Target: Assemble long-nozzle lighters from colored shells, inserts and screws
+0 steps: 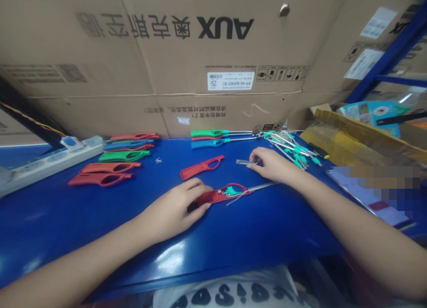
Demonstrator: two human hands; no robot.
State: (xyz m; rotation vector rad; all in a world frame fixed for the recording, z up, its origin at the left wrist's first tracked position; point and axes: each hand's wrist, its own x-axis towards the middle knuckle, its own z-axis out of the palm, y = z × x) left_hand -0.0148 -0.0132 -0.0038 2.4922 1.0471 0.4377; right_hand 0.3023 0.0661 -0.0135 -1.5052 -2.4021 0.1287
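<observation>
"Where's the open red utility lighter (214, 197)?"
"On the blue tabletop (253, 232), left hand (178, 203) gripping its handle."
"And the right hand (263, 164)?"
"Beyond the lighter, like the loose red handle shell (195, 170); it pinches a small strip (242, 162)."

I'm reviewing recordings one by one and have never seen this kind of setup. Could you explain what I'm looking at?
There is no robot: this single picture comes from a camera on a person's head, looking forward and down at two bare hands. The left hand holds an open red casing with a teal part inside. The right hand pinches a small shiny piece. On the blue table, a loose red shell lies beyond the open one. Farther back are colored casings at left, long-tubed lighters mid-table and teal-and-metal parts at right. Cardboard stands behind.
</observation>
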